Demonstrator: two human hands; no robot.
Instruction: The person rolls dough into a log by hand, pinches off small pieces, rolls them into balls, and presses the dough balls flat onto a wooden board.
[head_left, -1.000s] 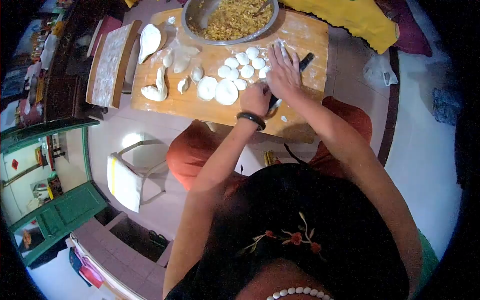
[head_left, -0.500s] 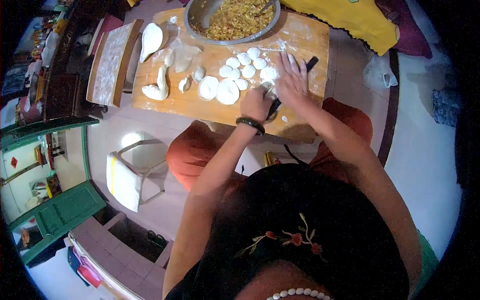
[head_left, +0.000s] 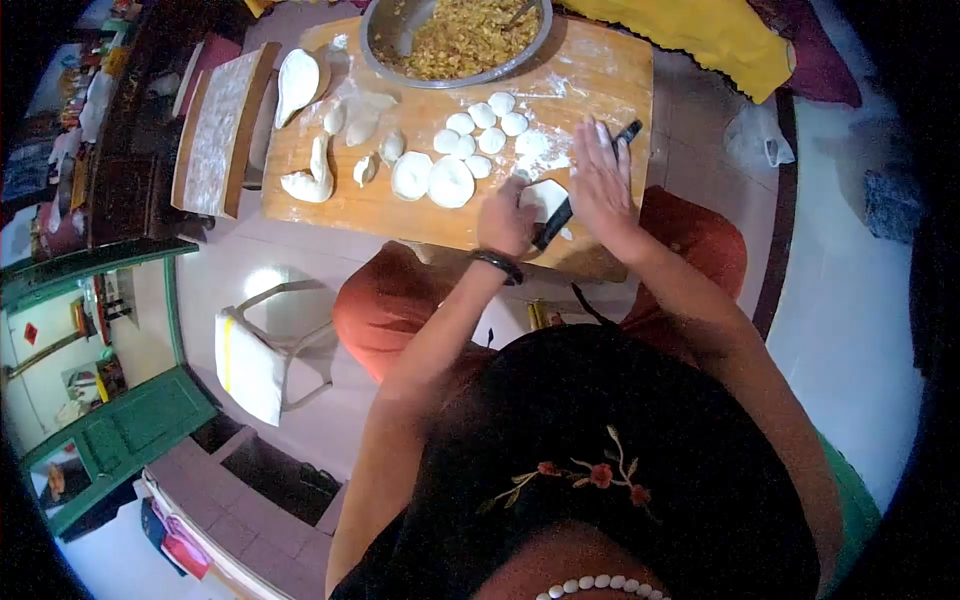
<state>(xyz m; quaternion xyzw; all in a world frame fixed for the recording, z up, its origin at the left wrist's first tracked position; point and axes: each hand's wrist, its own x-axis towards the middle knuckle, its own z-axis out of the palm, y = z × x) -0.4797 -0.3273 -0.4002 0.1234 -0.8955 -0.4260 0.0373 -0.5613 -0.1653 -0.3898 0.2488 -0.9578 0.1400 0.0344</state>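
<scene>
A black rolling pin (head_left: 556,222) lies slantwise across a thin white dough wrapper (head_left: 543,197) near the table's front edge. My right hand (head_left: 603,190) rests on the pin with its palm down and its fingers stretched out. Curled at the wrapper's left edge, my left hand (head_left: 507,217) pinches the dough. To the left are two rolled dough wrappers (head_left: 451,182), side by side, and behind them several small flattened dough pieces (head_left: 491,140). Loose flour (head_left: 533,143) dusts the board just beyond my hands.
A metal bowl of chopped filling (head_left: 470,45) stands at the far edge of the wooden table (head_left: 390,222). A curved dough strip (head_left: 312,178) and a larger dough piece (head_left: 298,85) lie left, near a few filled dumplings (head_left: 365,168). A folding chair (head_left: 250,365) stands on the floor.
The rolling pin and my right hand have shifted right and slightly toward me, exposing more of the wrapper. My left hand stays at its edge. The view has moved slightly.
</scene>
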